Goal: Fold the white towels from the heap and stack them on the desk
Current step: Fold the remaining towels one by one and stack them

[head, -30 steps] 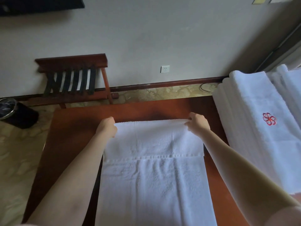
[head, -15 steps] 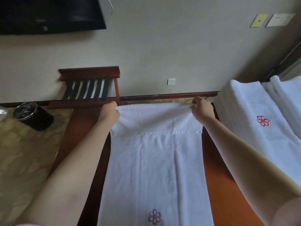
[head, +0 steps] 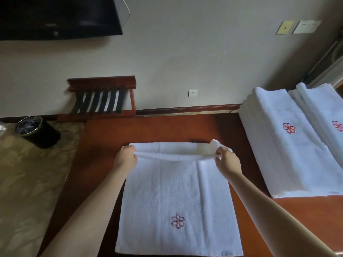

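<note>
A white towel (head: 176,193) with a red flower emblem lies lengthwise on the brown desk (head: 104,145), its far end doubled over. My left hand (head: 126,159) pinches the far left corner of that fold. My right hand (head: 227,161) pinches the far right corner, where a flap of cloth sticks up. Two stacks of folded white towels (head: 278,145) with red emblems sit on the desk's right side.
A wooden luggage rack (head: 104,97) with black straps stands against the wall beyond the desk. A black waste bin (head: 37,131) sits on the patterned floor to the left. A dark screen (head: 55,15) hangs on the wall above.
Both hands pulled the towel's far end toward me from the desk's far edge, doubling it over. The emblem now shows near me and the view has tilted up.
</note>
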A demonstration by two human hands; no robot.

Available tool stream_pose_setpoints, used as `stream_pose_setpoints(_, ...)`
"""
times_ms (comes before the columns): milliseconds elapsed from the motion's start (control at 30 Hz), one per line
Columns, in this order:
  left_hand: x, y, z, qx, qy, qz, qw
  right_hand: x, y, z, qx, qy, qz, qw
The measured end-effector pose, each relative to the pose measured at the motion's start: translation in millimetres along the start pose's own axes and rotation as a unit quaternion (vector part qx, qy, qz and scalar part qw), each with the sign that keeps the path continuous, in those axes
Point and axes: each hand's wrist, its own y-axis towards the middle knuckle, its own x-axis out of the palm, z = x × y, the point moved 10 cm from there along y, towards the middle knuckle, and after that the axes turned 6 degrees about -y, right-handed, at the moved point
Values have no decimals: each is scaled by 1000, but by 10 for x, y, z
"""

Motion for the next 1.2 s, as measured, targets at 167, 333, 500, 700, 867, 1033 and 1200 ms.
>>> stream_pose_setpoints(167,-114,101,7,1,-14,12,1000,-175,188,-92,-5,16,26,1000)
stream_pose_setpoints(333,-449,481,272,11,-14,60,998,-532,672,-291,-19,34,64,997)
stream_pose_setpoints(500,-618,928,472,22,-23,83,996,-688,1155,-426,-38,38,66,996)
stream_pose_setpoints(700,-463,1397,510,-2,-7,51,999,-532,1615,-454,-35,30,30,998)
stream_pose_setpoints(867,-272,1585,494,-3,4,25,1000,-308,1807,-408,-23,33,6,999)
stream_pose_setpoints(1033,-255,1531,468,21,6,32,999,-242,1649,-333,-10,65,26,997)
stream_pose_setpoints(1200,-314,1127,394,49,-17,64,997,-318,1123,-239,1,88,109,990)
